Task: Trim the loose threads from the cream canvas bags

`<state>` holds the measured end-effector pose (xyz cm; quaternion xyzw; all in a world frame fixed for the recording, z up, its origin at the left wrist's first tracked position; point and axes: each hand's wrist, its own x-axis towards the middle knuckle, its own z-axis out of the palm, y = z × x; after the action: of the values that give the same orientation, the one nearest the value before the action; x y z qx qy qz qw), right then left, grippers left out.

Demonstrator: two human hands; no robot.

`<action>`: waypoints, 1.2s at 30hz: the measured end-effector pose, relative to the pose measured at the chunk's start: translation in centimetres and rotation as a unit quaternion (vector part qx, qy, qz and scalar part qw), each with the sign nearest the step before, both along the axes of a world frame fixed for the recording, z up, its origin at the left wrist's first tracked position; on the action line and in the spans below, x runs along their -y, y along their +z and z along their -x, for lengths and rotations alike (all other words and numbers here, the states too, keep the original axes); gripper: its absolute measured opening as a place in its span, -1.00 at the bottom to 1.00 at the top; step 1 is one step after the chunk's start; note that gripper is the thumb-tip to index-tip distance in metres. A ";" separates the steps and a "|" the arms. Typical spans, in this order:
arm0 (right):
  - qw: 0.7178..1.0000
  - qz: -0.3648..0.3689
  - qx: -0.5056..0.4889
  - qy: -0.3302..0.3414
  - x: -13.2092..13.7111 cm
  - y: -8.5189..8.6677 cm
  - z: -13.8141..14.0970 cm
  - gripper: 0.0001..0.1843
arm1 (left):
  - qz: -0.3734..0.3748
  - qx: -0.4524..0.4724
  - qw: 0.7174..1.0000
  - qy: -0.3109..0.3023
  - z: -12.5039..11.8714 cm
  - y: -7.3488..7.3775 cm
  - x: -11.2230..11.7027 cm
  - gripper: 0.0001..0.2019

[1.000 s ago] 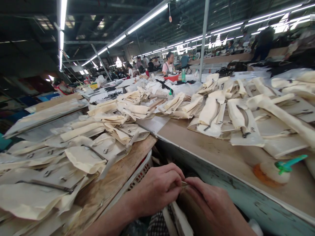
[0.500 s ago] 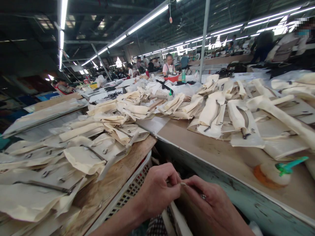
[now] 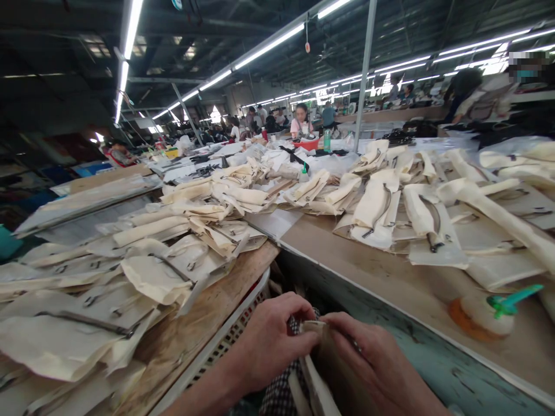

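Note:
Low in front of me, both hands grip the upper edge of a cream fabric piece. My left hand pinches its edge between thumb and curled fingers. Close by on the other side, my right hand has its thumb and fingers closed on the same piece, which hangs down toward my lap. Its lower part is cut off by the frame, and my right hand covers some of it. Checked cloth shows below my left hand.
Cream pieces with dark handle-like strips cover the wooden table at left; more lie on the right-hand table. A white plastic basket stands beside my left arm. A bottle with green nozzle sits right. Co-workers are farther back.
My fingertips have moved slightly apart along the edge, and more of the cream piece's top shows between them. The view has shifted a little.

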<state>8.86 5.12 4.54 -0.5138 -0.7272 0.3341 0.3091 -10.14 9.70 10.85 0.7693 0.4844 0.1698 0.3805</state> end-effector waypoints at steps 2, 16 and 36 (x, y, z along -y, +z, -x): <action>1.000 -0.012 -0.010 0.002 0.1 0.0 0.1 -0.72 | -0.016 0.001 1.000 0.002 0.0 -0.2 0.2 -0.88; 0.996 0.065 -0.056 -0.002 -0.1 0.1 0.0 -0.71 | 0.084 0.077 0.993 0.033 0.2 -2.0 -0.3 -0.90; 0.999 -0.005 -0.036 -0.012 -1.1 0.3 0.6 -0.77 | 0.109 0.129 0.984 0.060 0.6 -2.6 0.9 -0.87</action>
<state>8.23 6.25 4.87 -0.5085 -0.7109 0.3452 0.3418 -10.75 8.77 8.30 0.6645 0.4918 0.2368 0.5104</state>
